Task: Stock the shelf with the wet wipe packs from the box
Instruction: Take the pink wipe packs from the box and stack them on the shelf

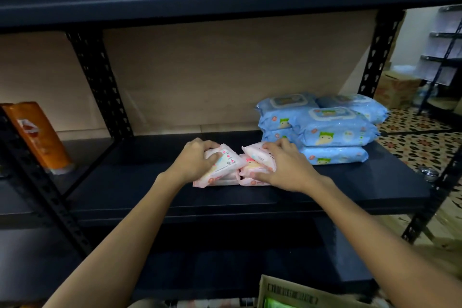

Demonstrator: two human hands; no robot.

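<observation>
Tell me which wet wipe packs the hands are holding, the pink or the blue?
The pink packs: left hand and right hand each grip some. The blue packs sit stacked, untouched, to their right.

Left hand [200, 161] and right hand [282, 167] each gripping pink wipe packs [231, 160] on dark shelf [350, 182], perhaps stacked, beside blue packs [332, 130]

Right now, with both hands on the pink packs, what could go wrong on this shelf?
1. The pink packs sit near the front edge of the shelf; the top ones are tilted under the left hand and right hand, so they may slide off when let go.
2. The blue packs are stacked right beside the right hand; a sideways push could shift that stack.
</observation>
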